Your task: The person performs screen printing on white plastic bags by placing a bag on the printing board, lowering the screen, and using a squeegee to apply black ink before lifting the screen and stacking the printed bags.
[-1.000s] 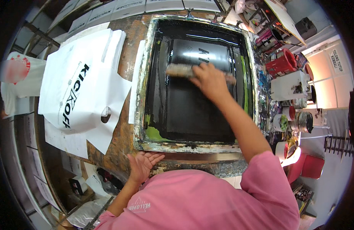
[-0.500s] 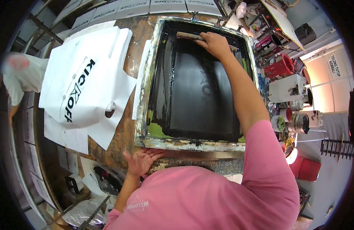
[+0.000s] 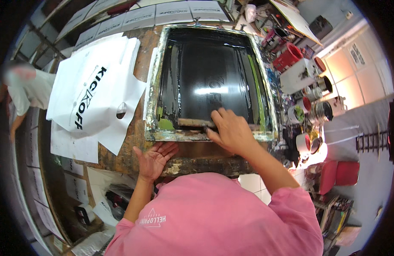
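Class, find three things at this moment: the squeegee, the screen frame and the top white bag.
Squeegee [image 3: 191, 122]: head view, on the exposed left part of its bar.
Screen frame [image 3: 175, 135]: head view, on its near rail.
White bag [image 3: 98, 106]: head view, on its upper face.

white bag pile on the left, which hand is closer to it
Left: the left hand is open just right of the white bag pile, apart from it. The right hand is farther right, gripping the squeegee in the screen frame.

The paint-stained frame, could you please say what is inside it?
Inside the frame: black ink and a squeegee, partly hidden by the right hand gripping it. Whatever lies beneath is covered.
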Demonstrator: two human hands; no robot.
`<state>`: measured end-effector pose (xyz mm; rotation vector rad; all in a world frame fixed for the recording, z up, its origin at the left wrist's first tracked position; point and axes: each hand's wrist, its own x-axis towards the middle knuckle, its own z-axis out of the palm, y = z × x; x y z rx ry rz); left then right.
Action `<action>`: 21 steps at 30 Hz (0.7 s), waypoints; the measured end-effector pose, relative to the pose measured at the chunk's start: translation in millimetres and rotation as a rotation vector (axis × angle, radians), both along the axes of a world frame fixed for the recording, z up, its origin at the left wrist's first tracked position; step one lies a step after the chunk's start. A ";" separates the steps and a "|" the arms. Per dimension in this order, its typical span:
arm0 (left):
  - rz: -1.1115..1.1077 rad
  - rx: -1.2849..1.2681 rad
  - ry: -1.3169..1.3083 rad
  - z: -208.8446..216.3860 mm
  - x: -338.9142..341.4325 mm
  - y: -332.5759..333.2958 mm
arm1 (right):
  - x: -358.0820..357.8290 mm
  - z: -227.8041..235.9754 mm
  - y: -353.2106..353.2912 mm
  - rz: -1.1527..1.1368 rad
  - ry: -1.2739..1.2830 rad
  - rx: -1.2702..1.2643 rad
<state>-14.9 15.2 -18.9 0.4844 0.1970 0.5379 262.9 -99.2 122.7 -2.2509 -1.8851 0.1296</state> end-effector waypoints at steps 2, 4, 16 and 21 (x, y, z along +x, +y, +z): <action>-0.014 0.017 -0.105 12.3 0.3 1.1 | 2.1 22.5 3.4 0.048 0.004 0.103; 0.004 0.127 -0.148 50.0 3.6 9.8 | 0.2 55.3 8.0 0.033 -0.178 0.263; 0.297 1.867 1.405 81.8 74.2 45.6 | 39.1 190.2 86.7 -0.051 -0.244 0.647; 0.046 1.898 1.724 33.8 78.4 14.6 | 9.2 252.4 104.1 -0.417 -0.065 0.296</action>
